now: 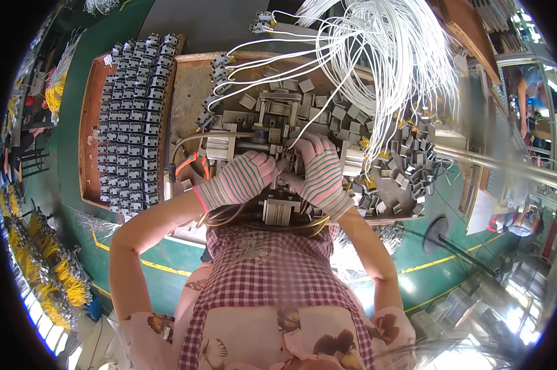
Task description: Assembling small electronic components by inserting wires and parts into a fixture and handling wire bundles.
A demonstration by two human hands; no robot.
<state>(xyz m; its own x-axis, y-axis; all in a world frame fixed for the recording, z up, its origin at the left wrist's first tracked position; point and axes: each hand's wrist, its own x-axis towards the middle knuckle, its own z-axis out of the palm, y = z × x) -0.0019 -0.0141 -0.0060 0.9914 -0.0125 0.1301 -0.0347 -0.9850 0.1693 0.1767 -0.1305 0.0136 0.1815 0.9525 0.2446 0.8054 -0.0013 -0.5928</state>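
My left hand (244,176), in a striped glove, has its fingers closed together at the middle of a metal clamping fixture (277,211). What lies between those fingertips is hidden. Just across from it, my right hand (320,171), gloved alike, bends over the same spot with its fingers pinched. A single white wire (320,112) comes down from the large wire bundle (377,55) and ends at the right fingertips. The small part in the fixture between both hands is too covered to make out.
A wooden tray (89,179) on the left holds rows of small grey-black blocks (130,129). Loose grey metal housings (408,163) lie around the fixture. Orange-handled pliers (187,163) rest beside my left wrist. Several wired blocks (220,71) sit on the tray's back left.
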